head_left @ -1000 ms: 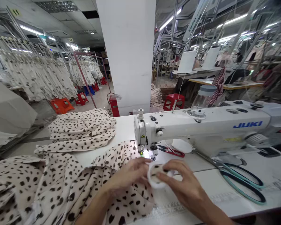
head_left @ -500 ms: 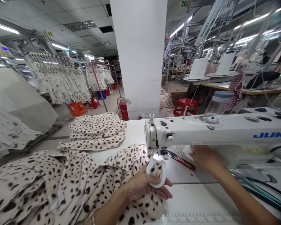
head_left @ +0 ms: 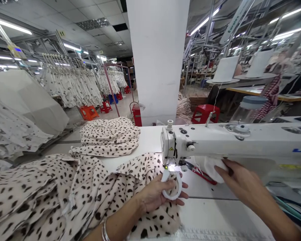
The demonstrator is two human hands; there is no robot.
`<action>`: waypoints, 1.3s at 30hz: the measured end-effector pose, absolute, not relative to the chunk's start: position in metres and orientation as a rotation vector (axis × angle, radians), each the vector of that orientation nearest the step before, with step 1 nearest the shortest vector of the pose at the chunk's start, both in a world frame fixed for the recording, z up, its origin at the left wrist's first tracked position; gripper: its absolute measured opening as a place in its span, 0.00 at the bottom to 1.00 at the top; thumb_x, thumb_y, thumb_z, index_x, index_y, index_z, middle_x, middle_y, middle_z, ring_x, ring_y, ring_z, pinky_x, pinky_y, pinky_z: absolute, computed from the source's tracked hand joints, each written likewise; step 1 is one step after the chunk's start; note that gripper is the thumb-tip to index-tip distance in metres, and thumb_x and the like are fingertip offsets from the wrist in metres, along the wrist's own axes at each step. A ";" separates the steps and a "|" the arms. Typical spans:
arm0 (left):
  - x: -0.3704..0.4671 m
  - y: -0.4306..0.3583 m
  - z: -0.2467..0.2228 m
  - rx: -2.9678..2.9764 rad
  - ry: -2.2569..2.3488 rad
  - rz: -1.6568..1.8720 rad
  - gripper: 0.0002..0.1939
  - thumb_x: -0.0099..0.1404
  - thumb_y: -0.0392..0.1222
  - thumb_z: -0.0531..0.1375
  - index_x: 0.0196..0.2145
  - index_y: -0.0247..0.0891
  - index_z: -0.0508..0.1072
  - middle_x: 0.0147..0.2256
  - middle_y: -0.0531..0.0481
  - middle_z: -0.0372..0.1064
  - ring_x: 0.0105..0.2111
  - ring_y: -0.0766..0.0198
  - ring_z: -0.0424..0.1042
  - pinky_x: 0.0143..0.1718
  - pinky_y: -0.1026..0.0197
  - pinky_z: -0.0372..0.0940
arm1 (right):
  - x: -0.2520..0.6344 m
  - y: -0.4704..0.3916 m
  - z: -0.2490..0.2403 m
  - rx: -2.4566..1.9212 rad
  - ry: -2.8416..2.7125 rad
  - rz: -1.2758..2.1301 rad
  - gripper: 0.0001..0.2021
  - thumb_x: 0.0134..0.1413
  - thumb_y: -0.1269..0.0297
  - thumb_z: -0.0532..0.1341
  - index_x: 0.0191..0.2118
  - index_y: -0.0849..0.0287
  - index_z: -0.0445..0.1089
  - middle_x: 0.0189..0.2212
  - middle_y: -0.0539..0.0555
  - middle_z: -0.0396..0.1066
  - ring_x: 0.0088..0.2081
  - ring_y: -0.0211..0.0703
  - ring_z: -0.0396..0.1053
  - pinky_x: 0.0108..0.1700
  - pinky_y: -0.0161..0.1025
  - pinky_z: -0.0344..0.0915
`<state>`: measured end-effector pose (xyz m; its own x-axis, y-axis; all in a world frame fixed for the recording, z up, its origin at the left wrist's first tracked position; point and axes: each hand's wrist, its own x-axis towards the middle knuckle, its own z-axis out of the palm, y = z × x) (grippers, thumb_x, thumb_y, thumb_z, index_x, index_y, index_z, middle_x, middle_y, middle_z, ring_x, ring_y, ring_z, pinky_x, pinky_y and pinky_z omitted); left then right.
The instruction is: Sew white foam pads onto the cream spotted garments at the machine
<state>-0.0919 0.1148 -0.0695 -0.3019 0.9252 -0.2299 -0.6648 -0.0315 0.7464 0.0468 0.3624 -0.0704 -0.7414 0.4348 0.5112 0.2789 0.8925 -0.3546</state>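
While the left hand (head_left: 153, 194) held a padded white ring (head_left: 178, 189) just in front of the needle area, its thumb pressed over the ring and the spotted cloth inside, its other fingers spread and partly hidden beneath, lamp glare blurred the stitching point. Under the arm of the sewing machine (head_left: 215, 142), whose blue lettering was cut off, the right hand's (head_left: 243, 180) thumb and index finger met a white fabric piece (head_left: 212, 169), though whether they gripped it could not be told. Red-handled thread snips (head_left: 202, 174) lay between the hands, the right forearm partly covered teal-handled scissors (head_left: 291, 207), and spotted fabric (head_left: 87, 187) crowded the left.
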 end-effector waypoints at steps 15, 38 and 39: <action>-0.100 0.113 -0.072 0.376 0.718 1.326 0.41 0.64 0.71 0.45 0.54 0.30 0.68 0.38 0.37 0.72 0.35 0.51 0.75 0.32 0.48 0.73 | 0.026 0.252 -0.058 -0.550 -2.215 1.995 0.22 0.47 0.43 0.67 0.34 0.60 0.73 0.23 0.49 0.66 0.24 0.37 0.63 0.27 0.35 0.60; -0.078 0.109 -0.073 1.091 1.579 1.394 0.26 0.67 0.42 0.55 0.62 0.40 0.57 0.39 0.44 0.66 0.35 0.55 0.71 0.37 0.49 0.71 | 0.046 0.233 -0.086 -0.749 -1.940 1.780 0.28 0.48 0.42 0.65 0.49 0.55 0.62 0.34 0.51 0.65 0.28 0.40 0.65 0.22 0.36 0.65; -0.077 0.108 -0.075 1.241 1.733 1.385 0.29 0.66 0.37 0.55 0.63 0.40 0.57 0.43 0.41 0.65 0.40 0.52 0.70 0.43 0.47 0.69 | 0.052 0.227 -0.090 -0.751 -1.894 1.816 0.27 0.49 0.42 0.64 0.48 0.56 0.63 0.33 0.51 0.66 0.28 0.41 0.66 0.24 0.37 0.66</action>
